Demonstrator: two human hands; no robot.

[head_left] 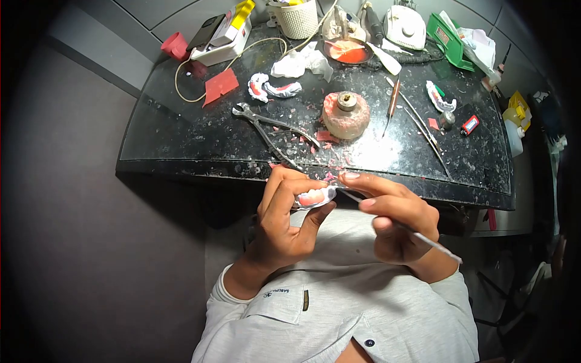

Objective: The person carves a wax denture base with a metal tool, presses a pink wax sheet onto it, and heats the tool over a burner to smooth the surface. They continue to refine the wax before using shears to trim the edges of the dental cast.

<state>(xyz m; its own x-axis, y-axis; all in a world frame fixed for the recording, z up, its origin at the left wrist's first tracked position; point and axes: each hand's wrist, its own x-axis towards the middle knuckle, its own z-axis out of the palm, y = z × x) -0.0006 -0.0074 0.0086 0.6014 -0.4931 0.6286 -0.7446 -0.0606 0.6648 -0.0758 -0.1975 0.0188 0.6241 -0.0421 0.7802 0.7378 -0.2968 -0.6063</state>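
Near the bench's front edge, my left hand (287,218) is closed around a small dental model (316,198) with white teeth and pink wax. My right hand (396,218) pinches a thin metal carving tool (437,247). The tool's tip is at the right end of the model, and its handle sticks out down to the right past my fingers. Pink scraps (330,177) lie on the bench edge just beyond the model.
On the black bench (181,136) stand a glass burner (346,115), pliers (260,124), a pink wax sheet (221,86), more models (440,97), long metal tools (426,134) and a red lighter (469,125). Along the back are a white basket (296,21) and a green bin (449,42).
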